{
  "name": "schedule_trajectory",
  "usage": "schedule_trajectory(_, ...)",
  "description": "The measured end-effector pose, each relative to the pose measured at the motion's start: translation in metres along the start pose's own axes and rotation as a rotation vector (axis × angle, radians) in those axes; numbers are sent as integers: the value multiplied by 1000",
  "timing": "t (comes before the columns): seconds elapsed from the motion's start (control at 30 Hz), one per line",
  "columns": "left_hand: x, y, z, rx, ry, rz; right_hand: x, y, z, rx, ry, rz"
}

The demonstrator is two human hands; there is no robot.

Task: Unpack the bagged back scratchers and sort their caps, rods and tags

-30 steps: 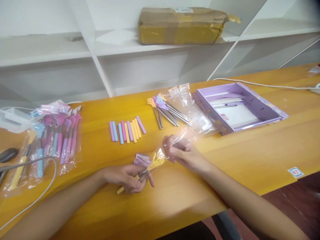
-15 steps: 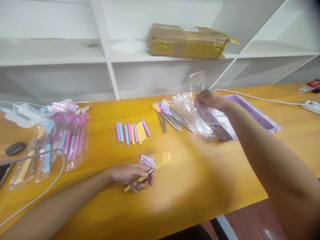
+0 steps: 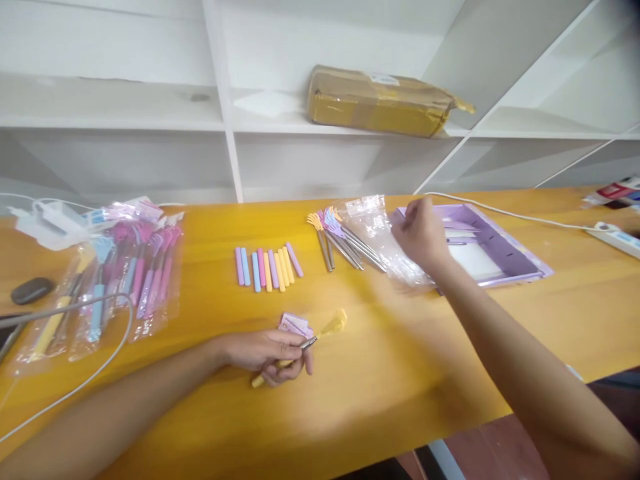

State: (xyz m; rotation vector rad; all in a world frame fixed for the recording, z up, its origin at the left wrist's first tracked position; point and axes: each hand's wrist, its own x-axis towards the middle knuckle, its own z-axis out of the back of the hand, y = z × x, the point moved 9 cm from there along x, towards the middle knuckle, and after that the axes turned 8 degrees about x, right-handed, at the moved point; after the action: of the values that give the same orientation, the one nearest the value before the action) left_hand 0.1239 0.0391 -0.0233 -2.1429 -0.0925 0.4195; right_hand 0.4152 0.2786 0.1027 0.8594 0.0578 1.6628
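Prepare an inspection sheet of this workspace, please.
Surface: orange wooden table, no spill seen.
Job's things: yellow hand-shaped tool with metal shaft; pastel plastic sticks in a row; metal rods with colourful hand-shaped heads; clear plastic bags; purple open box.
Clutter: black oval object, left side.
Hands: left hand holds the yellow tool; right hand near the bags, grasp unclear.
Cables: grey cable crosses bagged tools; white cable behind the box.
Surroundings: white shelves, brown taped package.
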Motion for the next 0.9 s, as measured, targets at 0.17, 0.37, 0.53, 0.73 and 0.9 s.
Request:
schedule_trajectory(0.17,-4,-4,2,44,-31,-28,-117,78,-42,623,210,-113)
schedule_trajectory(0.37,-4,-6,3,99,-27,-64,-192,128,-97,1222,494,-375)
schedule_trajectory(0.53,-1,-3,3,39,-47,-6,-203,137,-105,1353,627,-393)
schedule_trajectory(0.73,-2,-4,1,52,-34,3,-208,142,-107,1368,727,-385)
schedule_trajectory(0.9,-2,3,6,143,-11,32,-214,156,-106,1323,873,-321)
